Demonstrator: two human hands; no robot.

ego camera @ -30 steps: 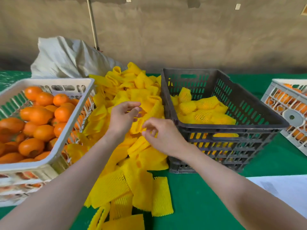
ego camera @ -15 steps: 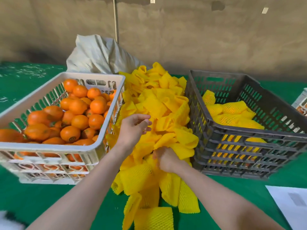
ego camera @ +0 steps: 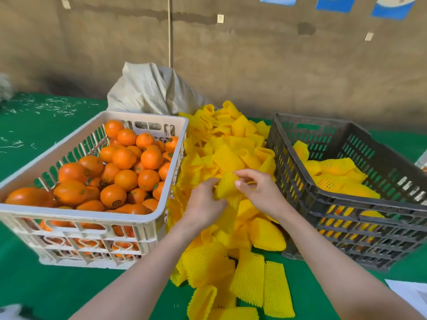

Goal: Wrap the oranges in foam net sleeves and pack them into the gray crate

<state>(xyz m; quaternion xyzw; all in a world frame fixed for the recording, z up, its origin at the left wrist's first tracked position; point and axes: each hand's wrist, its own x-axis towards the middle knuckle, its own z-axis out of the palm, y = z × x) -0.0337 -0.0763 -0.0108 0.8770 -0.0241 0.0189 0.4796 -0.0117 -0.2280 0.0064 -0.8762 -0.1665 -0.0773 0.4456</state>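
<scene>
Roughly in the middle, two hands meet over one yellow foam net sleeve [ego camera: 227,185]. The left hand [ego camera: 203,202] curls its fingers on the sleeve's left edge, and the right hand [ego camera: 263,192] pinches its right side between thumb and fingers. The sleeve is lifted just above the pile of sleeves [ego camera: 231,146], which holds far too many loose pieces to count.

Two crates stand in full view. The white crate [ego camera: 92,215] on the left is heaped with bare oranges [ego camera: 124,179], some thirty showing on top and more visible through its slots. The gray crate [ego camera: 346,204] on the right holds wrapped oranges [ego camera: 335,179], perhaps five or six netted bundles, though they run together and cannot be counted exactly. They lie low inside it, with much of the inner wall showing above them.

The pile fills the gap between the crates and touches both walls. Its front spills past them toward the person. One pale sack [ego camera: 152,91] leans behind the white crate and the pile, against the wall [ego camera: 277,65].

Bare green cloth [ego camera: 46,285] lies in front of the white crate and to its left. A narrower strip runs between the spilled sleeves and one sheet of paper [ego camera: 409,294] at the lower right corner.
</scene>
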